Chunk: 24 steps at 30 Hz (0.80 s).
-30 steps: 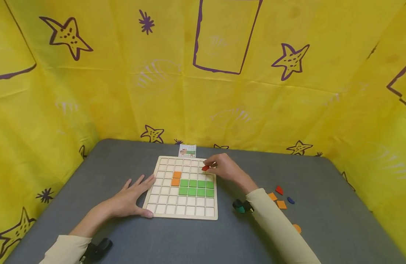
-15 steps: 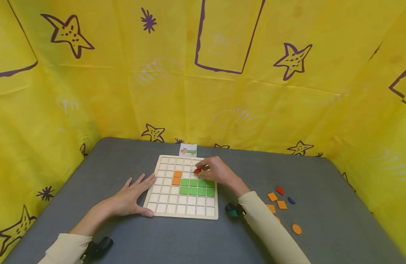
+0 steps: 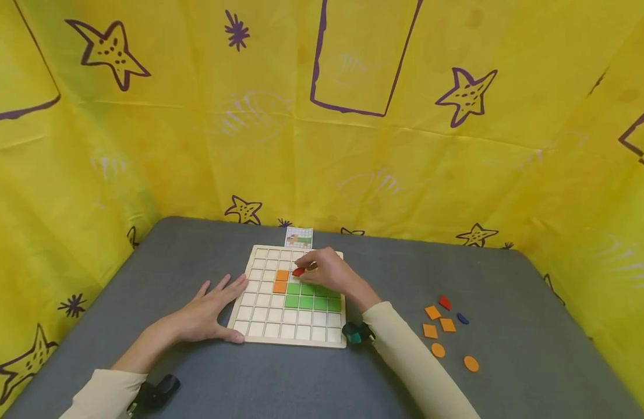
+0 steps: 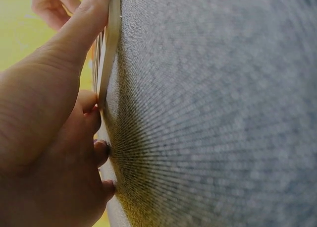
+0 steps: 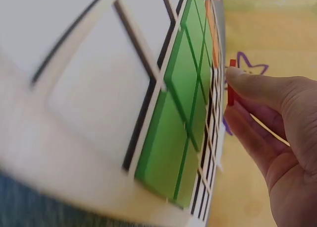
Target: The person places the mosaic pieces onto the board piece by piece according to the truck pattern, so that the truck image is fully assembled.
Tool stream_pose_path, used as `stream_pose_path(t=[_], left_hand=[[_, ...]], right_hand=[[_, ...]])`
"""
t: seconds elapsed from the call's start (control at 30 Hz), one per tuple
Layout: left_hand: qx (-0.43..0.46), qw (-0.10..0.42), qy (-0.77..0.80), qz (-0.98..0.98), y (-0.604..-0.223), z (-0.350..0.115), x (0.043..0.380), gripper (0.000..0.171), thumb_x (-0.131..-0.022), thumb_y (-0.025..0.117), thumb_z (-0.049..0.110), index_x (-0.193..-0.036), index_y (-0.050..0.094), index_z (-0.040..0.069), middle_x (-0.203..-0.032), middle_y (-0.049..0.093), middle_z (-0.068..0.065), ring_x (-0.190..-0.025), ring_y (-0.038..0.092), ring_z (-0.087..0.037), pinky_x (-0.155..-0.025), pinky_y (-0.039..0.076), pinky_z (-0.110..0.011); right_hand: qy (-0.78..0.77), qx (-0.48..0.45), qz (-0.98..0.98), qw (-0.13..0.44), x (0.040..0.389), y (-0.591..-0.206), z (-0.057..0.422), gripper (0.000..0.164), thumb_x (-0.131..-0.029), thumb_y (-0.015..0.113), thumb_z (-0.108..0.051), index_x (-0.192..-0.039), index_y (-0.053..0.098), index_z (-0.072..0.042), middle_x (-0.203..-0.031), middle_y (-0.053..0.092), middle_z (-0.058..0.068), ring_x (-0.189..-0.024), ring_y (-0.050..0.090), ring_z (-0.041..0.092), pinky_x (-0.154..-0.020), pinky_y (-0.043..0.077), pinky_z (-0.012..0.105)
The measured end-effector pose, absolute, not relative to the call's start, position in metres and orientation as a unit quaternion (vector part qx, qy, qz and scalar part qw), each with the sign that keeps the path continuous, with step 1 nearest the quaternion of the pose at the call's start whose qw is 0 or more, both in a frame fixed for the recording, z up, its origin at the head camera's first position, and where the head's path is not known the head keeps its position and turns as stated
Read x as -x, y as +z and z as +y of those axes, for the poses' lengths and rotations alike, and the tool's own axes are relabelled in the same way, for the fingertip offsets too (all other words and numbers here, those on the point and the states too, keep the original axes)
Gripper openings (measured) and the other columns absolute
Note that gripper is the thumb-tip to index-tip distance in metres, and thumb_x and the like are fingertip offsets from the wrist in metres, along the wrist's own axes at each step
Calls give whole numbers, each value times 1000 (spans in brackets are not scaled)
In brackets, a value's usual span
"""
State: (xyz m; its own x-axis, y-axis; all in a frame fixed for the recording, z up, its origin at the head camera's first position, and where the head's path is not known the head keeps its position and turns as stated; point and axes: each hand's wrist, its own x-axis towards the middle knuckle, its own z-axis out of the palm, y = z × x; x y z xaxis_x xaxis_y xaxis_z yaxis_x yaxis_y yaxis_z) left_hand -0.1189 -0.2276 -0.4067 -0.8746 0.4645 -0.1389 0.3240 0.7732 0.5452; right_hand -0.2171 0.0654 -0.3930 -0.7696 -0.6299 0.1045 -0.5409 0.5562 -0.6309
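A pale wooden grid board lies on the table, with two orange square tiles and a block of green square tiles set in its cells. My right hand pinches a small red tile between thumb and fingers, just over the board, right of the upper orange tile. In the right wrist view the red tile is seen edge-on, apart from the board. With fingers spread, my left hand rests at the board's left edge, fingertips and thumb touching the frame.
A small printed card with a coloured grid picture lies behind the board. On the right of the grey table are several orange squares, two orange discs, a red piece and a blue piece. Yellow cloth encloses the table.
My right hand has carried the red tile leftward across the board, from its right side toward the orange tiles. More loose pieces show as the sleeve moved off. The left hand stays put.
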Motion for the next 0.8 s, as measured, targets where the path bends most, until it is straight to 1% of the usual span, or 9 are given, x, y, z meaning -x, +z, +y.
stream_pose_path(t=[0.2, 0.37, 0.63, 0.8], left_hand=[[-209, 135, 259, 933, -407, -229, 119, 120, -67, 78, 63, -156, 22, 7, -162, 17, -15, -146, 7, -47, -109, -5, -70], [-205, 142, 249, 936, -406, -227, 121, 120, -67, 78, 64, -156, 22, 8, -163, 16, -14, -147, 6, -46, -109, -5, -69], [-210, 139, 257, 933, -404, -227, 120, 118, -68, 78, 63, -156, 23, 6, -162, 17, -15, -146, 6, -47, -109, -5, -69], [-213, 137, 258, 933, -404, -228, 120, 118, -69, 78, 63, -156, 23, 5, -162, 16, -16, -146, 6, -47, -109, -4, -70]], right_hand=[[-341, 334, 876, 77, 217, -393, 51, 33, -84, 78, -12, -115, 72, -3, -110, 73, 6, -99, 68, 16, -85, 53, 23], [-330, 334, 880, 72, 218, -393, 39, 33, -83, 79, -14, -113, 73, -3, -107, 74, 6, -96, 69, 15, -83, 52, 20], [-302, 349, 885, 58, 220, -394, 18, 31, -84, 78, -14, -113, 74, -5, -106, 74, 3, -95, 67, 9, -85, 51, 19], [-282, 350, 891, 52, 222, -394, 9, 29, -84, 78, -13, -113, 74, -6, -103, 74, 3, -91, 67, 8, -81, 51, 16]])
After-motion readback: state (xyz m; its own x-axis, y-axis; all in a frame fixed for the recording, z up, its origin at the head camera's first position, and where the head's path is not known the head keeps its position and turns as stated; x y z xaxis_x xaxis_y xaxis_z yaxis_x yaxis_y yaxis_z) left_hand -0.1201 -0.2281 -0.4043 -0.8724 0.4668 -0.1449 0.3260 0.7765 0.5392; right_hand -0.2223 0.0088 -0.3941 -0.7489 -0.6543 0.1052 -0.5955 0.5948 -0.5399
